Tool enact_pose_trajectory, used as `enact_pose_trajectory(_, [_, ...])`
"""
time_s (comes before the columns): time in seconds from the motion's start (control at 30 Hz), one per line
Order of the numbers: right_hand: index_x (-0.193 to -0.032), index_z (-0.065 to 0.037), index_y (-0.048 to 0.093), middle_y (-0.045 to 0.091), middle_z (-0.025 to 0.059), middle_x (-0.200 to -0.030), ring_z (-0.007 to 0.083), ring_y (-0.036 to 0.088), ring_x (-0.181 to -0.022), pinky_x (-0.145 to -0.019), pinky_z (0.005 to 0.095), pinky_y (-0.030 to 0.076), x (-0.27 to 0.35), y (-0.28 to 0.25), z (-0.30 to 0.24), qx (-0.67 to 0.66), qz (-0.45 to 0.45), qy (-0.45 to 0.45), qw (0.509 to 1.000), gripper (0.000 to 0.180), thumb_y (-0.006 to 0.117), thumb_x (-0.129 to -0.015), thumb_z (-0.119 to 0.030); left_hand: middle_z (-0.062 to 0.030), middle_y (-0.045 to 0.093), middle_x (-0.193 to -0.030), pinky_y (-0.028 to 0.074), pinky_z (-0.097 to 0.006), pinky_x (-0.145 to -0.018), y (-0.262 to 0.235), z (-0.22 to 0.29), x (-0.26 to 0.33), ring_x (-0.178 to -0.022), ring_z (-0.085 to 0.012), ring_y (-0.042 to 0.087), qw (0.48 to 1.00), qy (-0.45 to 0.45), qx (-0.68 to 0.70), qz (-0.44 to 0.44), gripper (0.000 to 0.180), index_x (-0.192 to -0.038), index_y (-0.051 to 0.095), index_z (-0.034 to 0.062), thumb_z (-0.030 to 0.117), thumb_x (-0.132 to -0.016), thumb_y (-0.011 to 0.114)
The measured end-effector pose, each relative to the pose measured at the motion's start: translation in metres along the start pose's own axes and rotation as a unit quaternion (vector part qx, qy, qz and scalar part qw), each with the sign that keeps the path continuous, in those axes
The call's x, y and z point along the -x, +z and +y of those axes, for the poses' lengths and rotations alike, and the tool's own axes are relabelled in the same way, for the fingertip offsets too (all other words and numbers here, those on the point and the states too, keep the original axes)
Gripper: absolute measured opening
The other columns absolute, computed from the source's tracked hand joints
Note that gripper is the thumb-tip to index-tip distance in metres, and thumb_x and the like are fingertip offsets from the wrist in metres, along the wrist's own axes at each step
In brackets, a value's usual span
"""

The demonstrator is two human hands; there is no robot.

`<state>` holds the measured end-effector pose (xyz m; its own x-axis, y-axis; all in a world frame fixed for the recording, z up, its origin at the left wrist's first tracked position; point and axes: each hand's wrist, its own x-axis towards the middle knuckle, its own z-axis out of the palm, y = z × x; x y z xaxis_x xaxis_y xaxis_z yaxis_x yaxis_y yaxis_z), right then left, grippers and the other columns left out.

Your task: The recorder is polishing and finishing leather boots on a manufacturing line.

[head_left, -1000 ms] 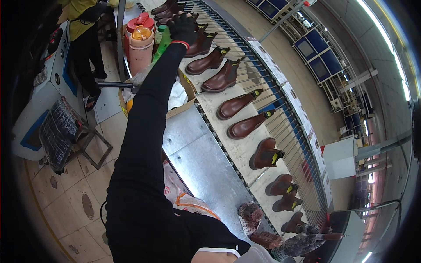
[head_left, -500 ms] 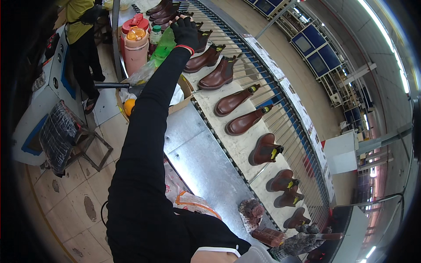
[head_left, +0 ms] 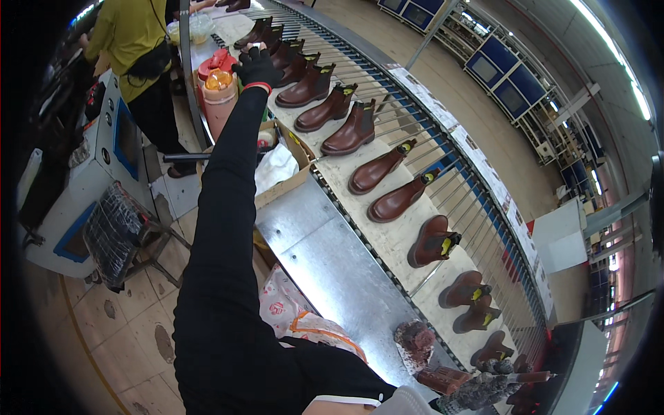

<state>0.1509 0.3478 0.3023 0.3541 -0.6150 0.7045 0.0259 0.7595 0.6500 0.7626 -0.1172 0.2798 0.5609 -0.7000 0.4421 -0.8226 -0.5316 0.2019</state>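
My left hand (head_left: 257, 68), in a black fingerless glove with a red band at the wrist, reaches far out beside a pink bottle with an orange lid (head_left: 219, 88) and a red-lidded jug (head_left: 218, 61). Its fingers are mostly hidden, so any hold is unclear. Just right of it, brown ankle boots (head_left: 304, 86) stand along the line. At the lower right my right hand (head_left: 477, 387), in a speckled grey glove, is closed around a thin reddish-brown stick-like tool (head_left: 532, 377). Next to it are a brown block (head_left: 443, 379) and a brown-stained wad (head_left: 415, 340).
A curved roller conveyor (head_left: 443, 149) carries several boots. Against it stands a metal table (head_left: 325, 256) with a cardboard box (head_left: 287, 181) at its far end. A co-worker in a yellow top (head_left: 142, 34) stands at the far left, beyond a plastic-wrapped stool (head_left: 117, 235).
My left hand has shifted left and slightly nearer, toward the jug. The green bag and green-capped bottle no longer show. The view has shifted, and the co-worker appears further right.
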Motion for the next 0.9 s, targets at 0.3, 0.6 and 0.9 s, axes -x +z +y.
enact_pose_trajectory(0.3, [-0.123, 0.006, 0.045, 0.059, 0.0169, -0.101, 0.0241, 0.063, -0.076, -0.065, 0.0347, 0.055, 0.031, 0.000, -0.006, -0.741, -0.138, 0.460, 0.469, 0.052, 0.051, -0.095, -0.037, -0.0250, 0.044, -0.135, 0.042, -0.051, -0.092, 0.033, 0.031, 0.089, -0.114, -0.0413, 0.048, 0.916, 0.207, 0.207, 0.274, 0.068, -0.139, 0.045, 0.0129, 0.038, -0.080, 0.067])
enact_pose_trajectory(0.6, [-0.139, 0.004, 0.035, 0.043, 0.0313, -0.136, 0.0460, 0.047, -0.123, -0.101, 0.0543, 0.041, 0.071, 0.006, -0.007, -0.291, -0.094, 0.146, 0.941, 0.062, 0.049, -0.096, -0.038, -0.0280, 0.023, -0.150, 0.027, -0.058, -0.104, 0.103, 0.104, 0.393, -0.135, -0.0458, 0.028, 0.893, 0.306, 0.318, -0.083, 0.074, -0.147, 0.035, 0.0147, 0.043, -0.084, 0.062])
enact_pose_trajectory(0.9, [-0.142, -0.003, 0.030, 0.044, 0.0273, -0.134, 0.0432, 0.052, -0.116, -0.093, 0.0544, 0.048, 0.098, -0.005, -0.011, -0.409, -0.279, 0.409, 0.766, 0.081, 0.056, -0.088, -0.057, -0.0269, 0.032, -0.146, 0.027, -0.057, -0.106, 0.100, 0.099, 0.475, -0.132, -0.0450, 0.033, 0.838, 0.450, 0.269, -0.153, 0.058, -0.135, 0.052, 0.0139, 0.039, -0.084, 0.063])
